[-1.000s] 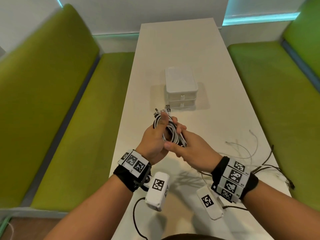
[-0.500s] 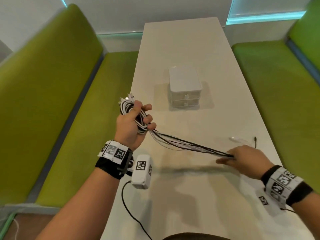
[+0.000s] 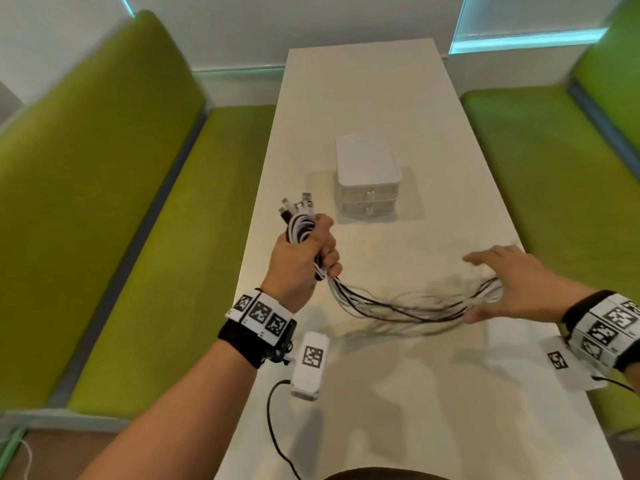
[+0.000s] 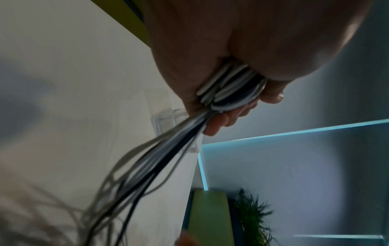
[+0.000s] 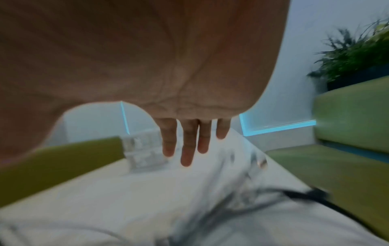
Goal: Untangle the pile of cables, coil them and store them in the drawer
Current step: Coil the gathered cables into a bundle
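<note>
My left hand (image 3: pixel 304 254) grips a bundle of white and black cables (image 3: pixel 300 227) above the table's left side, with the plugs (image 3: pixel 298 204) sticking up out of the fist. The left wrist view shows the fingers (image 4: pixel 231 114) curled round the cables (image 4: pixel 229 86). Loose strands (image 3: pixel 398 304) sag from the fist to my right hand (image 3: pixel 502 282), which hovers over them with straight spread fingers (image 5: pixel 187 146). The strands are blurred there. A small white drawer unit (image 3: pixel 367 174) stands mid-table, both drawers closed.
The long white table (image 3: pixel 363 91) runs away from me between green benches (image 3: pixel 138 220) on both sides. A black wire (image 3: pixel 277 431) hangs from the left wrist camera. A potted plant (image 5: pixel 355 50) stands behind the right bench.
The hands, together on the bundle a second ago, have pulled apart. The taut strands now sag, and the right hand has spread its fingers over them.
</note>
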{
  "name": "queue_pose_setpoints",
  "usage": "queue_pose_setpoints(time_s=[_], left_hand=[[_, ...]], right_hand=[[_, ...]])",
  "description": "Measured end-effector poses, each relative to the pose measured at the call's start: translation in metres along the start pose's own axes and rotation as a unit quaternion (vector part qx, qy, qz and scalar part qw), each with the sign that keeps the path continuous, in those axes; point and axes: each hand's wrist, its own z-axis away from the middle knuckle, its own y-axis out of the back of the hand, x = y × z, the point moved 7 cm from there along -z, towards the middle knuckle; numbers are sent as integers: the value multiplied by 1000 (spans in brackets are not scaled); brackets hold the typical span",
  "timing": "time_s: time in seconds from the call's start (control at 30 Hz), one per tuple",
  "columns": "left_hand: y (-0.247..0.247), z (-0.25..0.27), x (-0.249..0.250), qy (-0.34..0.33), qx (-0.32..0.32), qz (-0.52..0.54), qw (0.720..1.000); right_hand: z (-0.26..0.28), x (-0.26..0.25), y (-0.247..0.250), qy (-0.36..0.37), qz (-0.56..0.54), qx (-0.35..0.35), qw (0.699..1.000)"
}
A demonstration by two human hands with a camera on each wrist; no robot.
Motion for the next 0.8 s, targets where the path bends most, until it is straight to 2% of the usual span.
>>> queue_pose_setpoints(time_s=[0.07, 0.13, 0.23, 0.3, 0.37, 0.43, 0.57, 0.7, 0.8], left_hand=[[-15, 3, -6, 13, -37, 8, 999], [-30, 6, -10, 35, -83, 44, 995], [-47, 11, -6, 51, -154, 133, 978], [-48, 8, -1, 57, -164, 153, 973], [-38, 4, 4, 56, -145, 142, 978], [-26, 0, 7, 51, -111, 132, 984], [-9, -6, 14, 22, -25, 89, 995], [2, -14, 15, -27, 41, 5, 999], [10, -15, 1, -19, 72, -124, 989]], right_hand=[[2, -44, 12, 54, -116, 37, 991], [6, -100, 16, 112, -215, 49, 969], [6, -173, -7, 161, -321, -14, 933], [3, -195, -26, 165, -361, -42, 917], [1, -200, -38, 160, -372, -35, 914], [3, -198, -42, 163, -337, -1, 927], [8, -205, -50, 192, -109, 42, 974], [7, -218, -59, 188, -48, 7, 981], [19, -230, -56, 212, 22, -24, 977]])
